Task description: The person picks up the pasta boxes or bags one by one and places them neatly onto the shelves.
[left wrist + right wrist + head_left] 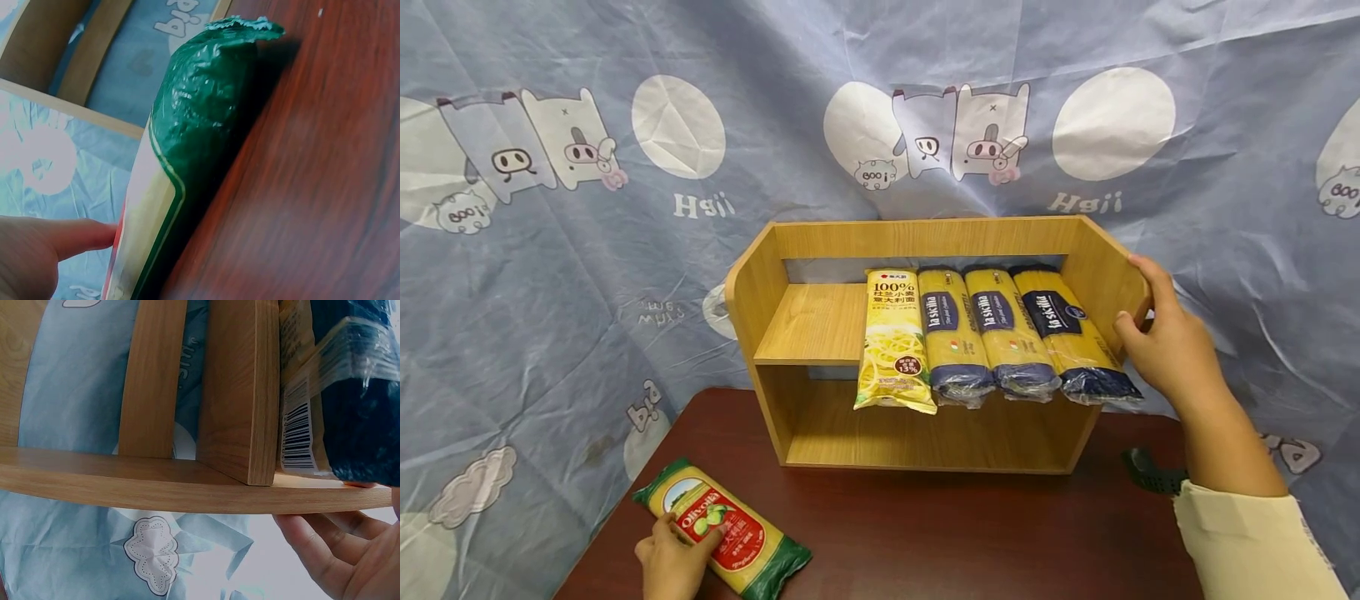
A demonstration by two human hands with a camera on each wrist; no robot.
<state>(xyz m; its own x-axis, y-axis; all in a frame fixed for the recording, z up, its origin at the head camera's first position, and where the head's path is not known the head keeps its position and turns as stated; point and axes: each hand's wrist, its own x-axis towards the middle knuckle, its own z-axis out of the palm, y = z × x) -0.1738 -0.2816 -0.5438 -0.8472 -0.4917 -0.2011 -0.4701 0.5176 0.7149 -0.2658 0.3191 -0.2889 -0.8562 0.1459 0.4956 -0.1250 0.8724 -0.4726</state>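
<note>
My left hand (pixel 673 558) is at a green-ended pasta bag (pixel 722 525) with a red label, low on the left of the table. The thumb lies against the label, and the other fingers are at the bag's near edge, partly hidden. In the left wrist view, the bag's green end (pixel 200 100) stands over a dark shadow on the tabletop. My right hand (pixel 1172 333) grips the right side panel of a wooden shelf (pixel 925 237), with fingers outside and the thumb at the front edge. The right wrist view shows fingers (pixel 319 544) along that panel.
On the upper board lie a yellow noodle bag (pixel 895 333) and three blue-labelled spaghetti packs (pixel 955 325), their ends jutting past the front edge. A dark green object (pixel 1150 471) lies right of the shelf. Patterned cloth (pixel 775 100) hangs behind the dark red table (pixel 925 533).
</note>
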